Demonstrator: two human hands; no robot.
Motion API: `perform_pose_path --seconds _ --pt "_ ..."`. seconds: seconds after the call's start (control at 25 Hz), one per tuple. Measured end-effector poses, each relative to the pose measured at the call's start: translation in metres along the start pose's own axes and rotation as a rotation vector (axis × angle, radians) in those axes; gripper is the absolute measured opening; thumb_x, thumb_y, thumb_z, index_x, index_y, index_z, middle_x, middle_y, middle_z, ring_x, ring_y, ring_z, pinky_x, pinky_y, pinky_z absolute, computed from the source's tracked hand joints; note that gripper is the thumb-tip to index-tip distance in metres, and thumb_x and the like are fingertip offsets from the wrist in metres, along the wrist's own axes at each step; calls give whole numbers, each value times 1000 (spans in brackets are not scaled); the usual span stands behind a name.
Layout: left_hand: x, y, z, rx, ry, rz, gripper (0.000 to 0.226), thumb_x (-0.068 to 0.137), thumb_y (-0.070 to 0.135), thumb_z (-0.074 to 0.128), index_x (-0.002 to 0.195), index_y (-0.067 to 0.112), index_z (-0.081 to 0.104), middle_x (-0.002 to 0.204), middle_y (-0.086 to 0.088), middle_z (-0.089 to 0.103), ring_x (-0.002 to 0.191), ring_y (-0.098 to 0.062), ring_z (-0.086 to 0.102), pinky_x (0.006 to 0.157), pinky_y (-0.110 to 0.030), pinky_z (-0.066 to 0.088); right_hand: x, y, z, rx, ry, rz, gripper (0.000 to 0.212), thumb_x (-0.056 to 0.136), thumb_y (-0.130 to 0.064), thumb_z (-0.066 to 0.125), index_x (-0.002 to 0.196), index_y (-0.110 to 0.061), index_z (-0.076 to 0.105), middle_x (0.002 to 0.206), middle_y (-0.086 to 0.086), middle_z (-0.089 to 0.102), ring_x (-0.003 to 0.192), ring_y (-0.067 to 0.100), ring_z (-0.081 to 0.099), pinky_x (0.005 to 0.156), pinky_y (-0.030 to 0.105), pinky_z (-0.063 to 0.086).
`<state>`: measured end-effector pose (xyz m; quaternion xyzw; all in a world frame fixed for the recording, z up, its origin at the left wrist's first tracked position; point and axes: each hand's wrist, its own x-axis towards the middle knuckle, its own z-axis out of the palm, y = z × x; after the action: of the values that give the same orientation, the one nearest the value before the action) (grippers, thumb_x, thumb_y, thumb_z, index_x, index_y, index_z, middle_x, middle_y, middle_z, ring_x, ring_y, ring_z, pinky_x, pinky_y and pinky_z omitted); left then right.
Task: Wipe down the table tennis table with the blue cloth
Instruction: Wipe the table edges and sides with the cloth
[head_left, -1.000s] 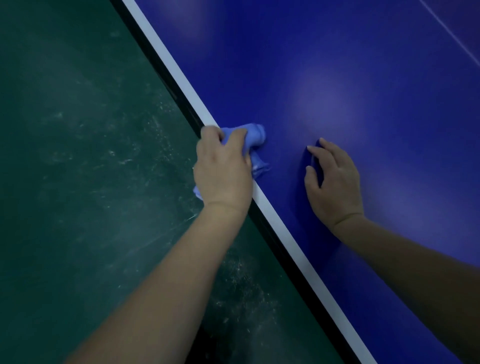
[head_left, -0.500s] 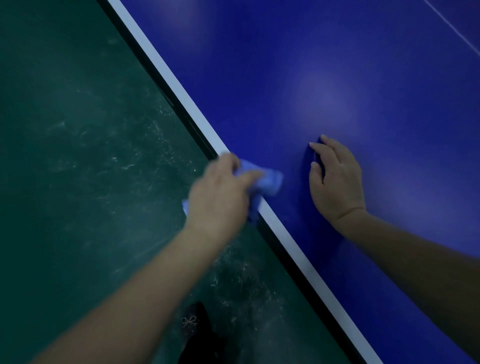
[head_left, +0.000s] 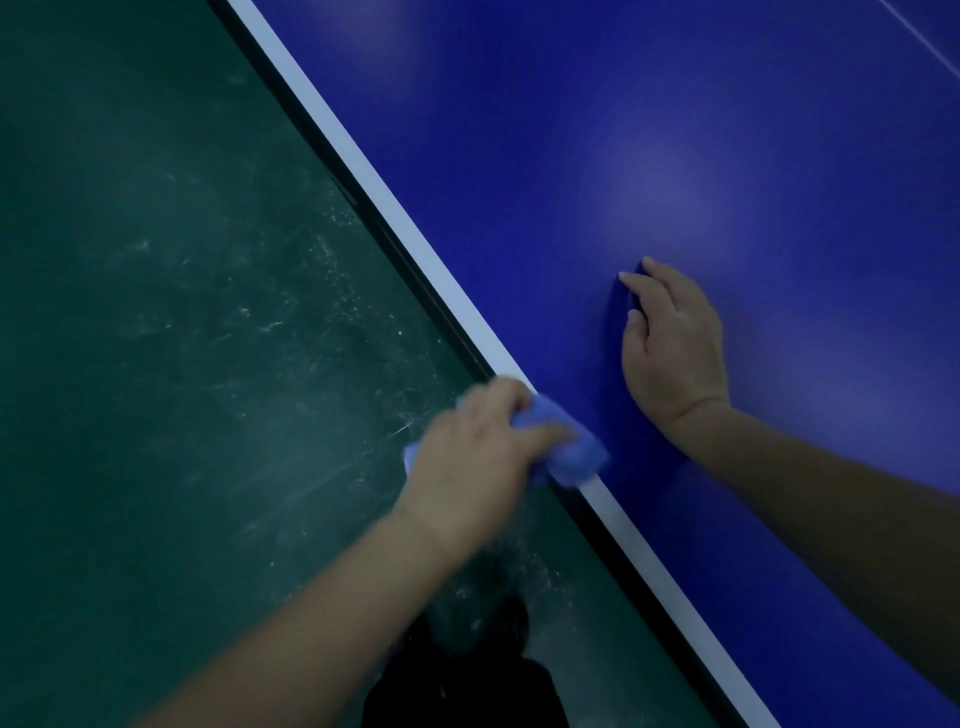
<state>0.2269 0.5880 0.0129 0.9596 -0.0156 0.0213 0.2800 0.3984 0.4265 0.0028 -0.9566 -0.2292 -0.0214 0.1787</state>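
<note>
Left hand (head_left: 467, 462) slid the blue cloth (head_left: 571, 452) closer along the table (head_left: 519, 156) edge | fingers squeezed the cloth | right hand (head_left: 675, 353) rested on top, fingers together, holding nothing | edge partly wiped, most of the top probably left

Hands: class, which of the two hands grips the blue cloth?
The left hand grips the blue cloth at the white edge line of the table; the right hand only rests on the table, holding nothing.

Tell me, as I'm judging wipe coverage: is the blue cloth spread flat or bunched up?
Bunched up: the left hand grips the blue cloth as a wad on the white edge line; blur hides finer folds.
</note>
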Motion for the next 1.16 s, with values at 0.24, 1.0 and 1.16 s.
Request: perform_pose_path --seconds 0.24,1.0,1.16 --pt "47 4 -1 149 110 -328 51 87 19 62 134 37 54 119 -9 43 101 -30 47 63 -33 35 0 -1 0 -21 -24 -4 40 98 -11 43 137 -14 51 149 8 41 140 25 35 115 48 27" --pt "132 -139 -58 -472 719 -1014 36 100 40 46 134 33 56 120 -2 42 77 -3 53 70 -13 34 41 -34 18 93 10 -69 38 93 -9 51 130 -16 58 145 5 45 133 22 41 109 47 37" --pt "81 -78 13 -838 801 -1138 38 104 30 39 140 23 50 122 -7 51 86 -2 55 74 -6 36 89 -74 39 117 -9 -183 36 92 -8 52 126 -13 61 141 7 48 129 23 45 106 46 40"
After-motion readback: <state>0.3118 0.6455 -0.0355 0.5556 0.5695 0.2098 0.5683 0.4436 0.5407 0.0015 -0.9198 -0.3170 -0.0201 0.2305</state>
